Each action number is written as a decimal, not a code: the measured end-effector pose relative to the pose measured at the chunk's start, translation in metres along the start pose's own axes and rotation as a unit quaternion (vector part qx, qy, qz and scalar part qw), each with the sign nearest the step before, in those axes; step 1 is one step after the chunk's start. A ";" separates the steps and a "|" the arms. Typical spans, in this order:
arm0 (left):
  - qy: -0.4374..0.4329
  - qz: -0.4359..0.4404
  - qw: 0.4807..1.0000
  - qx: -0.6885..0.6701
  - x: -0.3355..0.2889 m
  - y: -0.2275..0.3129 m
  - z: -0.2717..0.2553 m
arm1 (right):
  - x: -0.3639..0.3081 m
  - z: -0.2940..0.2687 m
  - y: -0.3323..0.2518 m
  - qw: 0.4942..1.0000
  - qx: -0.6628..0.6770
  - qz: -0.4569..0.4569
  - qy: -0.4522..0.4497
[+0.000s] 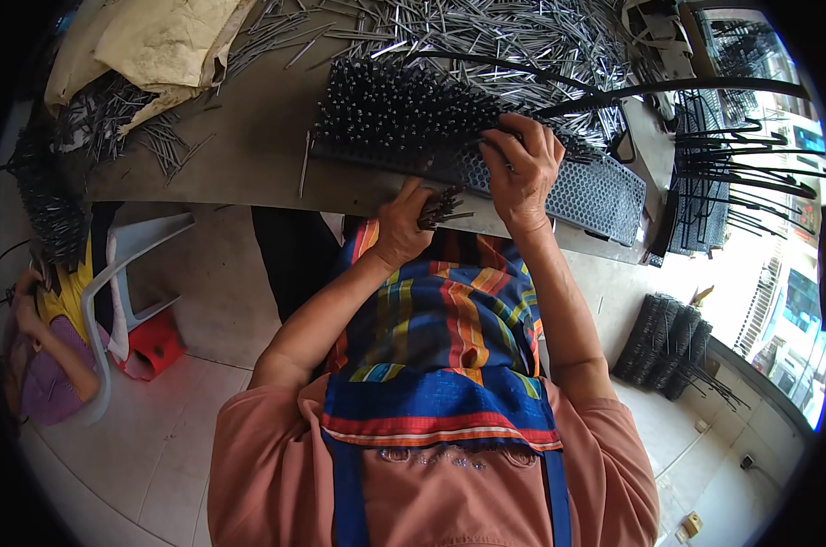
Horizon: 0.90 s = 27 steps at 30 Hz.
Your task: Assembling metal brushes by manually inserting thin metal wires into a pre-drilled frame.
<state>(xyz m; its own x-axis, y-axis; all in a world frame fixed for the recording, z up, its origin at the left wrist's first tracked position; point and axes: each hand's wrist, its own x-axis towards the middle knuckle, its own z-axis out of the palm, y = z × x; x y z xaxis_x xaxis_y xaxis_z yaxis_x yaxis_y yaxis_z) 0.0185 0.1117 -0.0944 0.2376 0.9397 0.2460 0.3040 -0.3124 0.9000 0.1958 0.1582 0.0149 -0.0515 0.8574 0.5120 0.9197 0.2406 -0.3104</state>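
several pins (442, 209) poke from the left grip (403, 221), their other ends hidden.

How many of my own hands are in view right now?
2: your left hand, holding a bunch of dark rods, and your right hand, over the perforated panel. Neither is hidden.

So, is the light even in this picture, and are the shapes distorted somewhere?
Head view: light uneven, the window at right glaring white in places, the dark upright rods dotted with glints; head view: fisheye distortion bends the front edge of the table, corners black.
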 end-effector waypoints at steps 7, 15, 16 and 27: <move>-0.025 -0.019 0.998 -0.057 -0.005 0.000 -0.004 | 0.008 0.006 -0.005 0.999 0.039 -0.016 0.030; -0.032 -0.306 0.867 -0.393 -0.021 0.047 -0.030 | 0.008 -0.003 -0.018 0.984 -0.025 -0.166 -0.050; -0.020 -0.338 0.836 -0.432 -0.023 0.048 -0.032 | 0.005 -0.003 -0.018 0.987 -0.035 -0.150 -0.049; -0.237 -0.420 0.723 -0.495 -0.048 0.093 -0.049 | -0.044 -0.033 -0.033 0.774 0.543 0.182 -0.271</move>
<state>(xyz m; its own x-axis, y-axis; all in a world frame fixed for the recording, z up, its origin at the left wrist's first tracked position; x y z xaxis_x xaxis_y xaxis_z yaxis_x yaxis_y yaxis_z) -0.0094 0.0443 -0.0050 0.7134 0.5135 -0.4769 -0.2283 0.8137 0.5346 0.1808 0.0974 0.0294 -0.2931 0.9520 -0.0880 0.0577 -0.0743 -0.9956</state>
